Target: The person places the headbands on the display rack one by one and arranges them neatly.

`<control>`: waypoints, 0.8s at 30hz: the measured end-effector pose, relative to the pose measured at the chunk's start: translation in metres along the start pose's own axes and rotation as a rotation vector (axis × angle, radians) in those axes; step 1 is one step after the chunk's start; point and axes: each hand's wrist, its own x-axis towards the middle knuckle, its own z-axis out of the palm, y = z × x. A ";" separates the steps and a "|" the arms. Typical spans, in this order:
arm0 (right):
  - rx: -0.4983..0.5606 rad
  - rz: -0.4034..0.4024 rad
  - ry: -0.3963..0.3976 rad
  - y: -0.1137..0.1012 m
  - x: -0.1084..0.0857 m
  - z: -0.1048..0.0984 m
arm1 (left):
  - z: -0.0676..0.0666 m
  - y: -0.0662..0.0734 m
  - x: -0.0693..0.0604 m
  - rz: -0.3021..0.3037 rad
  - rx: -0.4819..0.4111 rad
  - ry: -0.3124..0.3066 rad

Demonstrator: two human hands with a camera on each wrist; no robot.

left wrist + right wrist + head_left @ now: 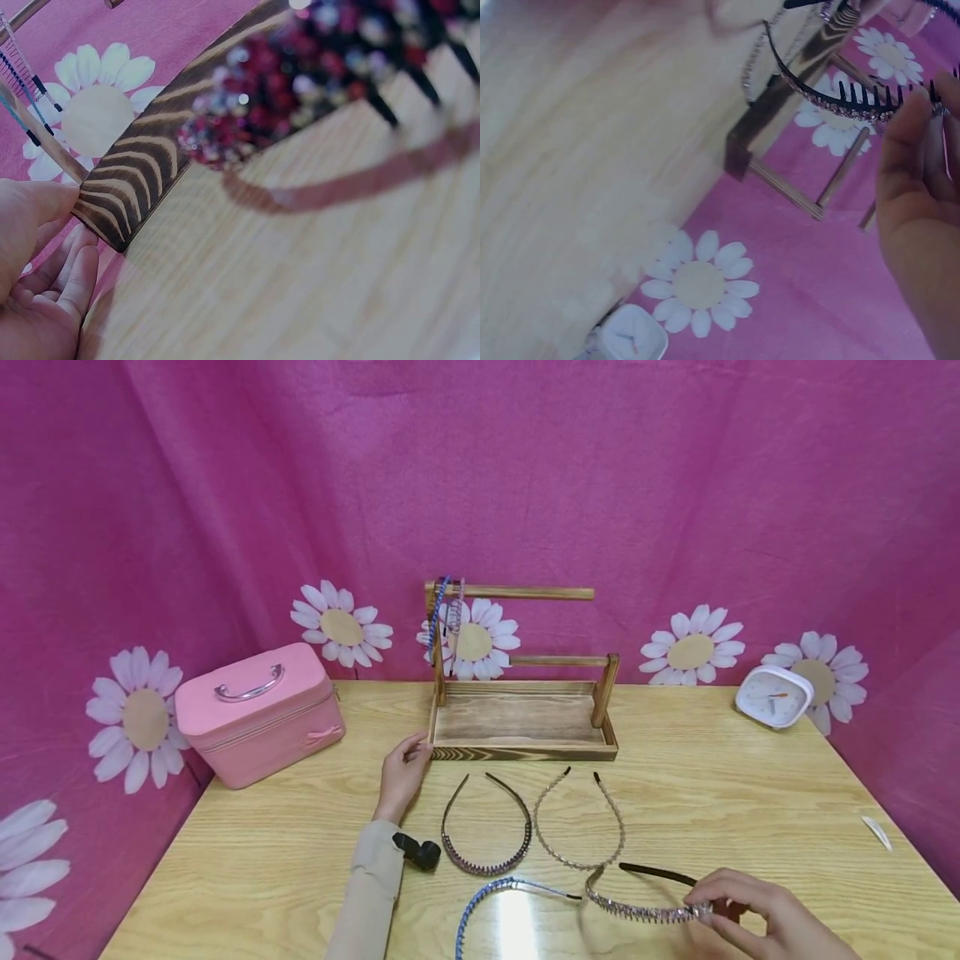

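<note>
My right hand [757,910] pinches a toothed, sparkly headband [645,912] by one side, low at the right of the head view. Its black end and teeth also show in the right wrist view. My left hand [401,777] rests at the front left corner of a wooden rack [525,753]; the left wrist view shows the thumb and fingers touching that corner. From the rack's upper bar [540,593] hang a blue headband [437,618] and a pale pink one [457,610]. On the table lie a dark purple headband [487,868], a beaded one [543,843] and a blue one [468,914].
A pink case [258,718] with a silver handle stands at the back left. The white clock [774,697] is at the back right, and a small white piece [876,832] lies near the right edge. A pink flowered cloth [525,485] hangs behind the table.
</note>
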 end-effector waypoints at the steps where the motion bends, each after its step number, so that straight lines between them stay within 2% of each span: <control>1: -0.036 0.008 0.032 -0.003 0.003 0.000 | 0.000 0.000 0.000 0.000 0.000 0.002; 5: -0.097 0.078 0.148 -0.013 0.015 -0.001 | 0.001 -0.002 0.001 -0.001 0.001 0.009; 7: -0.075 0.125 0.195 -0.017 0.021 -0.002 | 0.001 -0.003 0.001 0.000 0.000 0.010; 10: -0.042 0.220 0.265 -0.021 0.032 -0.003 | 0.001 -0.003 0.001 -0.007 -0.005 0.006; 16: -0.049 0.426 0.396 -0.019 0.059 -0.009 | 0.000 -0.002 0.001 -0.011 -0.002 -0.006; 19: 0.017 0.478 0.424 -0.011 0.074 -0.015 | 0.000 -0.002 0.001 -0.009 0.002 -0.011; 24: 0.156 0.534 0.428 0.003 0.102 -0.035 | 0.002 -0.002 0.001 -0.005 -0.007 0.003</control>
